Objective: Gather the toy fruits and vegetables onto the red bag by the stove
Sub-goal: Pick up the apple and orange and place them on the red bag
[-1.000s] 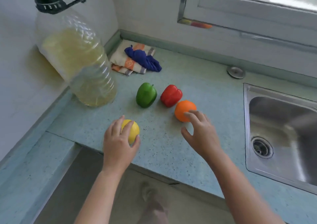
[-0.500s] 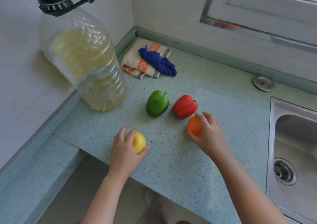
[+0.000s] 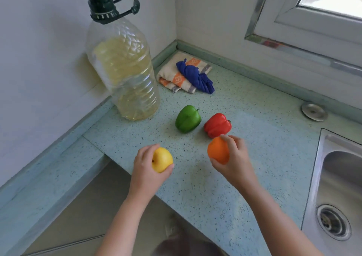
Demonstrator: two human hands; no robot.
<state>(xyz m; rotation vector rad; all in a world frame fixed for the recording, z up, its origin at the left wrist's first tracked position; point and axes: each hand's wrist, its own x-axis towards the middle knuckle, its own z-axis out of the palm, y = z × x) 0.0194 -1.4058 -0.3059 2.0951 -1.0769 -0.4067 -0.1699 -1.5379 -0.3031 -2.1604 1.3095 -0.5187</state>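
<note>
Lower centre: left hand [image 3: 146, 170] wrapped around a yellow toy apple [image 3: 162, 159], fingers curled behind it, thumb under — apple's stem dimple faces left. Just right of it, right hand [image 3: 234, 160] gripping an orange toy fruit [image 3: 218, 152], fingertips over the top, palm behind; whether either fruit is clear of the speckled countertop [image 3: 254, 148] I can't tell. Directly above the orange fruit, mid-frame, a red toy pepper [image 3: 217, 125] lies on the counter, very close to the right hand's fingertips; contact unclear. Left of it, slightly apart, a green toy pepper [image 3: 187, 118], also on its side. Left of centre, a large clear oil jug [image 3: 125, 73] with a dark green cap and carry handle stands near the wall, part full of yellow liquid. Behind the peppers, in the counter's corner, a folded striped towel [image 3: 172, 74] with a blue cloth [image 3: 195, 77] bunched on top. Right edge: steel sink [image 3: 337, 177] with its drain [image 3: 333, 221] at lower right, round metal cap [image 3: 314, 111] on the counter behind it. Red bag and stove not in frame.
</note>
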